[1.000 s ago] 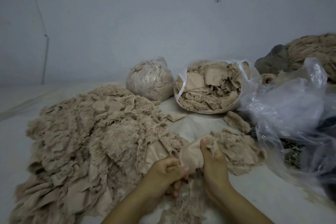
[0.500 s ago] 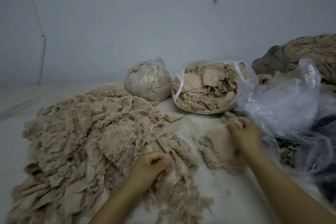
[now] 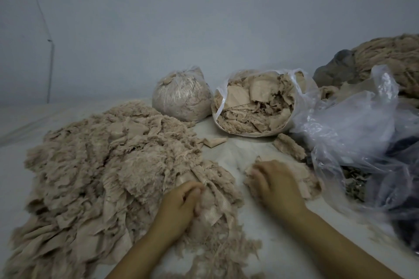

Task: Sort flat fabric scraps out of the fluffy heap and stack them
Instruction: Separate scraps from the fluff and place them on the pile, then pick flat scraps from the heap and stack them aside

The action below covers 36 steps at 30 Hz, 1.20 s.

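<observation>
**Q:** where's everything at?

**A:** My left hand (image 3: 181,204) is curled, gripping fluff at the fluffy heap's (image 3: 95,165) near edge. My right hand (image 3: 275,182) presses flat, fingers straight, on the scrap stack (image 3: 303,179) just right of the heap.

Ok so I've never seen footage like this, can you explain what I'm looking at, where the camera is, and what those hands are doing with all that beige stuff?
No machine here: a person's two bare hands, filmed by a camera worn on their head, looking forward and down. On the pale surface lies a big fluffy heap of beige fabric. The left hand curls into its near edge, seemingly gripping scraps. The right hand rests on a small stack of flatter pieces; it is blurred, so its grip is unclear. Behind stand a tied bag and an open bag of scraps, with loose clear plastic at right.
</observation>
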Each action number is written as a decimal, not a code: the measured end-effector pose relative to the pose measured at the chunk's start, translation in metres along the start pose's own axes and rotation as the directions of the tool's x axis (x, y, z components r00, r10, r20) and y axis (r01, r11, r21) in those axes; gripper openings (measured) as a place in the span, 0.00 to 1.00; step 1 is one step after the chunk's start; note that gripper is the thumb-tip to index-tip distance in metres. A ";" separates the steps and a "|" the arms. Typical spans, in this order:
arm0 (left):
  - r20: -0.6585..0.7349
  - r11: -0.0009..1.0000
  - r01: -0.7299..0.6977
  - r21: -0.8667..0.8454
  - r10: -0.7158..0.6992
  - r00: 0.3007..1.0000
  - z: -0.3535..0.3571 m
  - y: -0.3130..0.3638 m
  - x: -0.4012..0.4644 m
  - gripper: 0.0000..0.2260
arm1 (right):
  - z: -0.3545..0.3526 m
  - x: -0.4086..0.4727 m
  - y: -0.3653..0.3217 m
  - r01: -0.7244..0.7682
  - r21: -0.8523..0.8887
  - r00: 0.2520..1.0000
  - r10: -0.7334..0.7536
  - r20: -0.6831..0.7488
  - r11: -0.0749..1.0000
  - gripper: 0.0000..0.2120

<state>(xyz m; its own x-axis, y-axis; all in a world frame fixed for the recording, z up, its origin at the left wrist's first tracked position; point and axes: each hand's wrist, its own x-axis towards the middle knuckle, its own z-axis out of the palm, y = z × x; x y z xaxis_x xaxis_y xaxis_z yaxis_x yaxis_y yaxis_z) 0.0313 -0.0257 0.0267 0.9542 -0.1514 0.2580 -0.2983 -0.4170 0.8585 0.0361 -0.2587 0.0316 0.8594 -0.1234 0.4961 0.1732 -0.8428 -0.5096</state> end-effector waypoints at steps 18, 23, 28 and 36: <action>-0.140 0.726 -0.077 0.684 0.235 0.962 -0.004 -0.005 -0.004 0.27 | 0.024 -0.032 -0.031 -0.235 0.488 0.963 0.132 0.236 0.840 0.15; -0.337 0.933 0.128 0.335 -0.008 0.942 -0.009 0.003 -0.001 0.39 | 0.028 -0.038 -0.036 -0.070 0.278 0.976 0.009 0.217 0.958 0.12; -0.310 0.959 0.126 0.252 -0.043 0.950 -0.013 -0.010 0.004 0.15 | 0.031 -0.042 -0.046 -0.020 0.338 0.988 -0.032 0.148 0.941 0.05; -0.111 0.968 -0.240 0.072 0.247 0.963 -0.005 -0.010 -0.002 0.15 | 0.028 0.011 -0.091 -0.509 0.573 0.842 0.236 0.485 0.642 0.19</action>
<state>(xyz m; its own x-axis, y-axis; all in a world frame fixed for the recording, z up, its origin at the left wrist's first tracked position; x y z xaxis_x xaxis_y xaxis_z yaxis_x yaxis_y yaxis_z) 0.0328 -0.0165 0.0200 0.8472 -0.1492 0.5099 -0.5197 -0.4321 0.7370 0.0433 -0.1683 0.0636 0.9979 -0.0487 -0.0430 -0.0511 -0.1784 -0.9826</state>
